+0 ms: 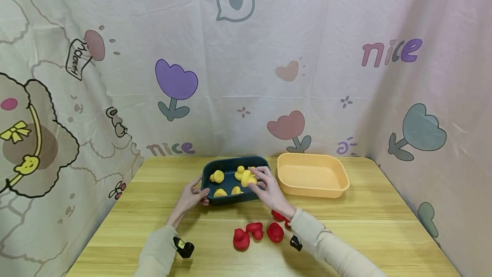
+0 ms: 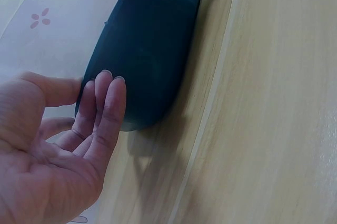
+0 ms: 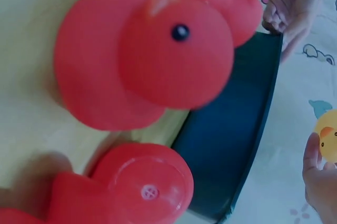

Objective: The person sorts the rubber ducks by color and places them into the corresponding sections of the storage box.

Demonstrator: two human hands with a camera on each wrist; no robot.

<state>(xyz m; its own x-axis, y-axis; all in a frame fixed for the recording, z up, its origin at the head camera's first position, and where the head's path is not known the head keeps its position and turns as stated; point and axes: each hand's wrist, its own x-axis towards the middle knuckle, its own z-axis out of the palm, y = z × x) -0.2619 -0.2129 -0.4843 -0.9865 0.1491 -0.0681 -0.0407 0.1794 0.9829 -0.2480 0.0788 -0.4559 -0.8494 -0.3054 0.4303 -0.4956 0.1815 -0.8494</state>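
My left hand (image 1: 188, 199) holds the left end of a dark blue plastic tray (image 1: 234, 200); in the left wrist view its thumb lies at the rim and its fingers (image 2: 113, 103) rest along the outer wall. Over the tray's right part, my right hand (image 1: 272, 189) pinches a yellow rubber duck (image 1: 247, 178) between thumb and fingers. The right wrist view catches that duck (image 3: 329, 139) at its right edge, above the rim. Several more yellow ducks (image 1: 217, 177) lie inside the tray, some partly hidden by its front wall or by my right hand.
Right of the blue tray stands a yellow-orange tray (image 1: 313, 192). Several red rubber ducks (image 1: 241, 240) lie on the wooden table (image 1: 215, 234) in front, some partly under my right forearm. A printed curtain (image 1: 238, 54) hangs behind the table.
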